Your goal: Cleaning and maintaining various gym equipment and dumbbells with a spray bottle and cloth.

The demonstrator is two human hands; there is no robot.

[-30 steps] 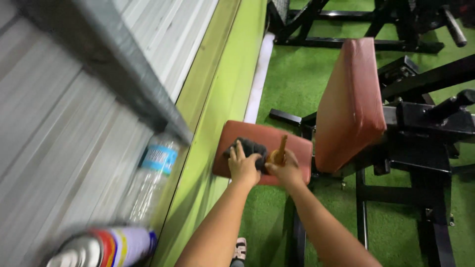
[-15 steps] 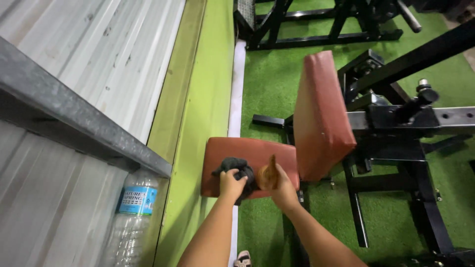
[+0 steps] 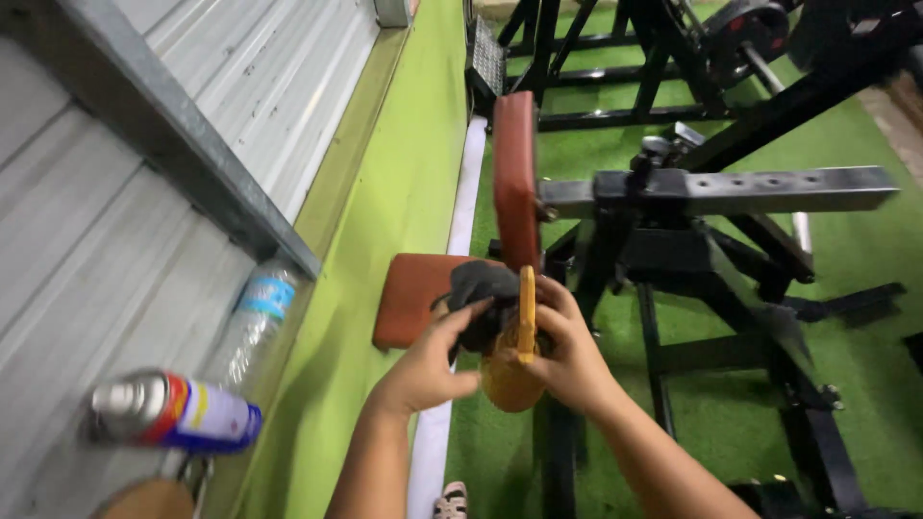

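Both hands have lifted off the seat pad since the last frame; brush and cloth came up with them, and the view has swung so the back pad is now edge-on.

Largest first: black machine frame (image 3: 740, 192) fills our right side on green turf (image 3: 865, 259). Corrugated grey wall (image 3: 115, 221) runs down our left, with a yellow-green strip (image 3: 404, 192) at its foot. Brown back pad (image 3: 516, 183) stands upright, bolted to the frame. Brown seat pad (image 3: 413, 298) sits low, just beyond our hands.

Clear plastic bottle (image 3: 248, 322) leans against the wall. Spray can (image 3: 173, 411) lies nearer, lower left.

Our right hand (image 3: 567, 360) has fingers wrapped round an orange-brown brush (image 3: 519, 351), held upright. Our left hand (image 3: 428, 370) has fingers curled into a dark grey cloth (image 3: 478, 293), which is pressed against the brush. Both held in the air over the seat pad's near edge.
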